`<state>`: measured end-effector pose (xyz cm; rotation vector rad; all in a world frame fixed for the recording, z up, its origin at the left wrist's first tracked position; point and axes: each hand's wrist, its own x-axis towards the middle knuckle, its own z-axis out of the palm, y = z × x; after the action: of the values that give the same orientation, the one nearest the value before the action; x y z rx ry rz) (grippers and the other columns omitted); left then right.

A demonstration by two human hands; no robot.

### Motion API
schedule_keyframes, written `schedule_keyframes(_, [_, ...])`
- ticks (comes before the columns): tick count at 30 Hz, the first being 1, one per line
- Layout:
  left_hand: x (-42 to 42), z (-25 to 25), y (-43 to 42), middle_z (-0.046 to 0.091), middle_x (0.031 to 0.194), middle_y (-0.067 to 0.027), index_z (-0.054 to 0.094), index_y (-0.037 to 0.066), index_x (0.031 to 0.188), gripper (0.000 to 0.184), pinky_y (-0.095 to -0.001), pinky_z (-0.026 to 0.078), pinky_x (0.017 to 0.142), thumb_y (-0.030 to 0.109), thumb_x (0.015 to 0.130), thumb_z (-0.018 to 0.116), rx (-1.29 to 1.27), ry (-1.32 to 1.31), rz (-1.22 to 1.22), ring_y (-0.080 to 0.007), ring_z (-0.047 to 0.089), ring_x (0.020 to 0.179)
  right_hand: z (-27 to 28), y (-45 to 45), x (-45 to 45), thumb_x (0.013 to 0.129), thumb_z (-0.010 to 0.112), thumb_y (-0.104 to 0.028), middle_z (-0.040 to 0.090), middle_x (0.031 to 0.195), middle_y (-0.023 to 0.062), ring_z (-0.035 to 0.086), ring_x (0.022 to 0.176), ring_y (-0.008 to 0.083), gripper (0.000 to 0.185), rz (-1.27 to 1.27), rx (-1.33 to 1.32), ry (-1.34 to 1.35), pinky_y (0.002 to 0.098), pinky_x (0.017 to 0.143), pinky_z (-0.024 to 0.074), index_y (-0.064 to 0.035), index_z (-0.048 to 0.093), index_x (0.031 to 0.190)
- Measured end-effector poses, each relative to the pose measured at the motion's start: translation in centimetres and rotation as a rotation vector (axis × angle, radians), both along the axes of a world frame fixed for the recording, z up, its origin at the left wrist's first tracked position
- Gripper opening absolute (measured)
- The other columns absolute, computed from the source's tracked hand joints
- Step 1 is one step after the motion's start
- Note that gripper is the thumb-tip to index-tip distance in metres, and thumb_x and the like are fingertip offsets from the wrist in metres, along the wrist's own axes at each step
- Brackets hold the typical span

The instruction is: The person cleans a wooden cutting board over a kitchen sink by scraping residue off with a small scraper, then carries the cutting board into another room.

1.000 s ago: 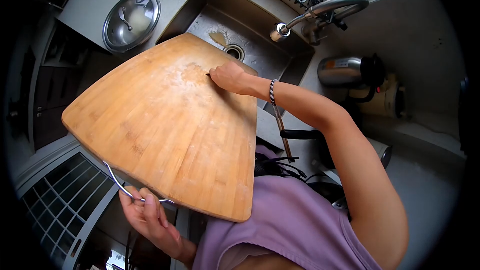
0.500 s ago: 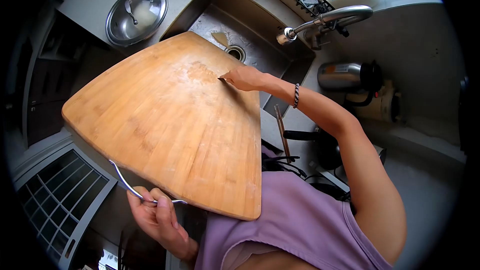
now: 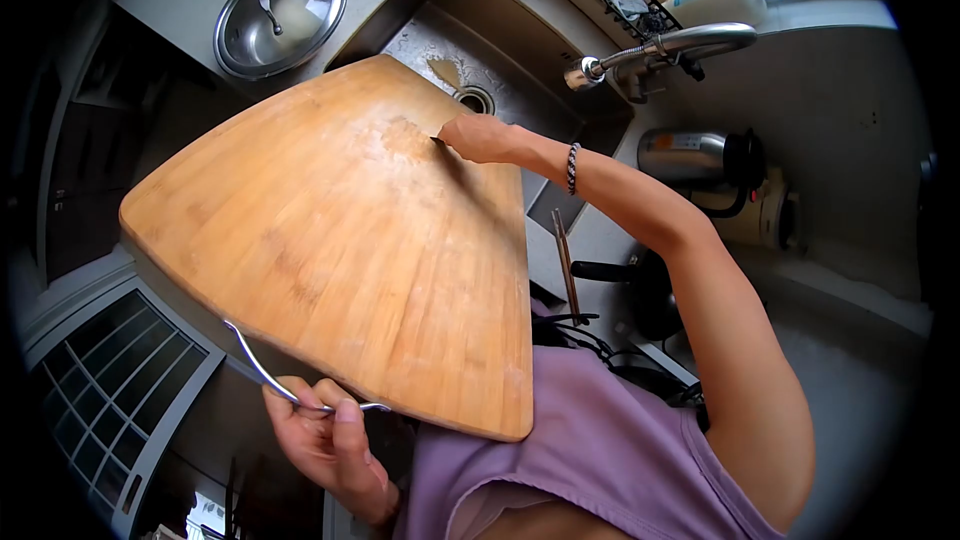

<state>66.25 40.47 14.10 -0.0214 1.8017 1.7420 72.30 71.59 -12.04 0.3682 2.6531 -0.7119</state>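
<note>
Left hand [image 3: 335, 440] clamped on metal handle [image 3: 256, 364], likely steadying floury board [image 3: 330, 230] overlapping sink [image 3: 400, 10]; right hand [image 3: 482, 138] closed round dark-edged tool [image 3: 438, 141], apparently for scraping

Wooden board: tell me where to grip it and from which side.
Take the wooden board by the curved metal handle, coming from below in the view, as the left hand does. The handle bows out from the edge, giving fingers room to hook; the broad, flat face likely offers no purchase.

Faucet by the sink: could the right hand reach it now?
Probably yes: only open sink seems to lie between the right hand and the faucet, though that hand holds something dark.
</note>
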Motion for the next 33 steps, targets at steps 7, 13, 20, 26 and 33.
schedule_keyframes(7, [-0.1,0.2,-0.1,0.038,0.063,-0.0004,0.031,0.006,0.093,0.027,-0.0195,0.024,0.053,0.002,0.077,0.053,-0.018,-0.049,-0.023,-0.0049,0.030,0.056,0.2,0.3,-2.1,0.077,0.047,0.001,0.063,0.088,0.0255,0.062,0.084,0.0389,0.020,0.014,0.045,-0.141,0.0446,0.070,0.0500,0.0065,0.064,0.086])
schedule_keyframes(13, [-0.1,0.2,-0.3,0.037,0.063,-0.0012,0.029,0.005,0.095,0.026,-0.0204,0.026,0.056,0.000,0.078,0.049,0.016,-0.062,-0.063,-0.0063,0.032,0.059,-1.2,1.5,-2.3,0.085,0.048,-0.007,0.064,0.088,0.0212,0.061,0.086,0.0391,0.019,0.021,-0.010,-0.142,0.0460,0.071,0.0486,0.0044,0.061,0.091])
schedule_keyframes(20, [-0.1,0.1,-0.3,0.037,0.063,-0.0010,0.030,0.005,0.095,0.026,-0.0203,0.026,0.057,0.000,0.078,0.050,0.005,-0.054,-0.061,-0.0060,0.032,0.059,0.4,2.3,-3.8,0.083,0.048,-0.005,0.064,0.083,0.0230,0.062,0.078,0.0381,0.018,0.109,-0.073,-0.267,0.0441,0.065,0.0475,0.0009,0.064,0.090])
schedule_keyframes(26, [0.3,-0.3,0.3,0.035,0.062,0.0010,0.034,0.005,0.091,0.023,-0.0179,0.022,0.053,0.000,0.078,0.051,0.006,0.039,0.015,-0.0031,0.029,0.056,0.8,-0.2,-2.6,0.072,0.055,0.000,0.066,0.088,0.0230,0.064,0.085,0.0362,0.018,-0.027,0.012,-0.132,0.0420,0.069,0.0514,0.0054,0.066,0.085])
schedule_keyframes(33, [0.6,-0.5,0.6,0.035,0.061,0.0013,0.041,0.003,0.093,0.015,-0.0172,0.011,0.038,0.004,0.083,0.051,0.062,0.143,0.005,-0.0010,0.019,0.042,-3.8,0.9,-3.3,0.083,0.046,-0.010,0.067,0.089,0.0178,0.064,0.086,0.0361,0.023,-0.061,0.109,-0.037,0.0426,0.071,0.0514,-0.0003,0.067,0.087])
